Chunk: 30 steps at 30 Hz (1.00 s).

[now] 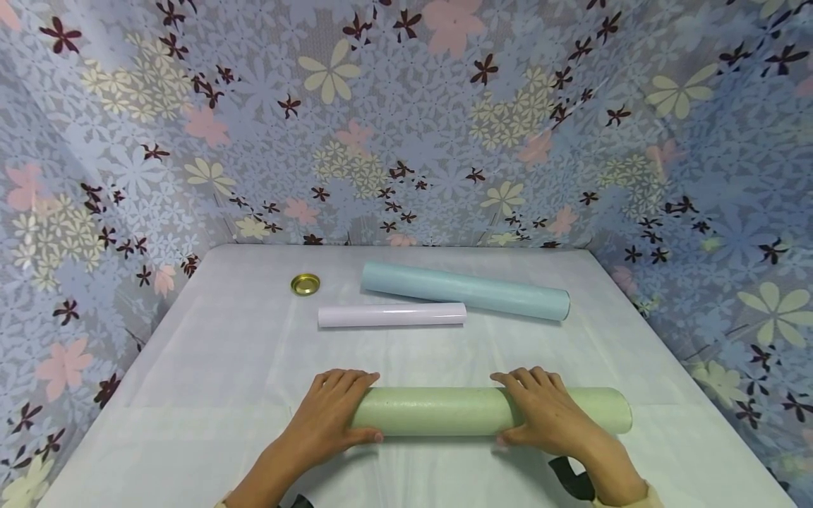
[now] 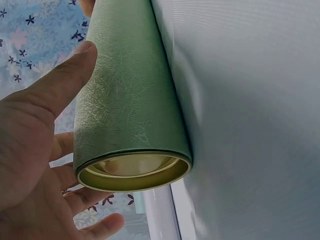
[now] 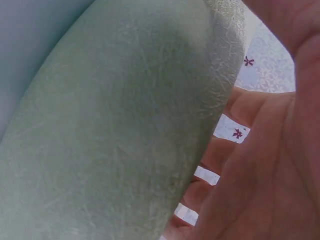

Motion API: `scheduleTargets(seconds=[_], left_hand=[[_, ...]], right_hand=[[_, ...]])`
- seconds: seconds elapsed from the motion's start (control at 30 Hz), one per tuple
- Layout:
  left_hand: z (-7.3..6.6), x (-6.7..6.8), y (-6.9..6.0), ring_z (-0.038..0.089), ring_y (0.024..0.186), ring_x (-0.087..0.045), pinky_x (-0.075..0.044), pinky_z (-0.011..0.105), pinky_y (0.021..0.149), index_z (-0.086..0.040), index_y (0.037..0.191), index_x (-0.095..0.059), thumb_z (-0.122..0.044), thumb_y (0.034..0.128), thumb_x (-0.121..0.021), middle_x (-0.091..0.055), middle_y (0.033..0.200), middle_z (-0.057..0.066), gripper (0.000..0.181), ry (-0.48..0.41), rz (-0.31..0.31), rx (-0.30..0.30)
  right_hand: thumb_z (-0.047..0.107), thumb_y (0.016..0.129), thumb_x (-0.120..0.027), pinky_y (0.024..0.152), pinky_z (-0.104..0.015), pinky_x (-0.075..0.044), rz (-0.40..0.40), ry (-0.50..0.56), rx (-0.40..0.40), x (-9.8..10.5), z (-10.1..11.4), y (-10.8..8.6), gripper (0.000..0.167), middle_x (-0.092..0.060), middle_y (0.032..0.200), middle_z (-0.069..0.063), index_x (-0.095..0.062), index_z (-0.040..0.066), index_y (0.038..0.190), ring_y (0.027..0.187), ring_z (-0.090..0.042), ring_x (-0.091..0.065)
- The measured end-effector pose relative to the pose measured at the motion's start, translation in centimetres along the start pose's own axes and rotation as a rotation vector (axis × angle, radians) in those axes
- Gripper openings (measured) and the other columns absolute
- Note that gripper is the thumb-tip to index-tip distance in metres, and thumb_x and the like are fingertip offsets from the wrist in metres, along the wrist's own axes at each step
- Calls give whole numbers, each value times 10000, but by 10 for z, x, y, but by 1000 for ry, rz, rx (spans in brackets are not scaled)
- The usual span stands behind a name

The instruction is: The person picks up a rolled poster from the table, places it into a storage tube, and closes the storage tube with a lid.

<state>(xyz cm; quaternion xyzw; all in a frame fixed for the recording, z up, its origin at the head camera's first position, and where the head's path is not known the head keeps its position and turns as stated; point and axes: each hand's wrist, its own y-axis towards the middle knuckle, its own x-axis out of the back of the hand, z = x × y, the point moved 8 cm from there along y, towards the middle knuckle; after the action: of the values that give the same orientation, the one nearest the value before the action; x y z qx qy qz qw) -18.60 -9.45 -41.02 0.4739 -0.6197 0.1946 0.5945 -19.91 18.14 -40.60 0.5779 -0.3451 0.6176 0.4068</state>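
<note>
A light green cardboard tube (image 1: 438,411) lies crosswise near the front of the table. My left hand (image 1: 333,413) holds its left end, thumb on the near side and fingers over the far side. In the left wrist view, that end shows a gold metal rim (image 2: 135,182) with a recessed inside. Farther right along the tube, my right hand (image 1: 543,413) grips it from above, thumb toward me. In the right wrist view the green tube (image 3: 115,130) fills much of the picture, the fingers (image 3: 215,157) along its far side.
Behind the green tube lies a thinner, glossy pale lilac roll (image 1: 392,315). A light blue tube (image 1: 466,289) slants beyond it. To their left sits a round gold metal lid (image 1: 305,284). Flowered cloth (image 1: 394,127) hangs around the white-covered table (image 1: 209,339).
</note>
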Motion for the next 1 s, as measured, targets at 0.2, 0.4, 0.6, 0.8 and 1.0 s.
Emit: scheduleTargets(seconds=[0.2, 0.4, 0.6, 0.8, 1.0], left_hand=[[1, 3, 2, 200, 1158, -535, -381, 435, 1004, -177, 1328, -503, -615, 658, -731, -591, 1223, -10, 832, -11, 13, 22], [4, 14, 4, 231, 1197, -515, -371, 461, 1015, -177, 1350, -491, -637, 757, -634, -580, 1258, -8, 763, -63, 23, 57], [12, 31, 11, 225, 1204, -506, -379, 458, 1009, -190, 1367, -480, -636, 803, -580, -567, 1290, -11, 726, -67, -5, 81], [21, 53, 22, 259, 1217, -497, -378, 488, 1006, -159, 1360, -484, -592, 824, -594, -559, 1301, 31, 698, -50, -68, 74], [34, 66, 35, 269, 1222, -482, -370, 502, 1009, -141, 1372, -469, -563, 844, -595, -544, 1319, 66, 687, -52, -70, 92]], right_hand=[[526, 601, -818, 887, -521, -382, -13, 3, 6, 3, 1, -1, 855, -560, 1176, -30, -508, 183, 1320, 1067, -273, -497], [563, 616, -792, 887, -506, -383, -31, -7, 29, 11, 3, -2, 844, -564, 1179, -19, -506, 194, 1319, 1065, -262, -497], [596, 643, -761, 910, -516, -373, -32, 4, 25, 26, 0, 1, 839, -561, 1203, -3, -490, 216, 1341, 1087, -253, -488], [607, 694, -725, 935, -554, -349, -46, 2, 22, 48, -9, 10, 814, -561, 1228, -48, -477, 203, 1356, 1128, -309, -481], [620, 726, -690, 929, -592, -331, -37, 13, 0, 67, -25, 25, 824, -537, 1280, -122, -461, 161, 1370, 1165, -373, -457]])
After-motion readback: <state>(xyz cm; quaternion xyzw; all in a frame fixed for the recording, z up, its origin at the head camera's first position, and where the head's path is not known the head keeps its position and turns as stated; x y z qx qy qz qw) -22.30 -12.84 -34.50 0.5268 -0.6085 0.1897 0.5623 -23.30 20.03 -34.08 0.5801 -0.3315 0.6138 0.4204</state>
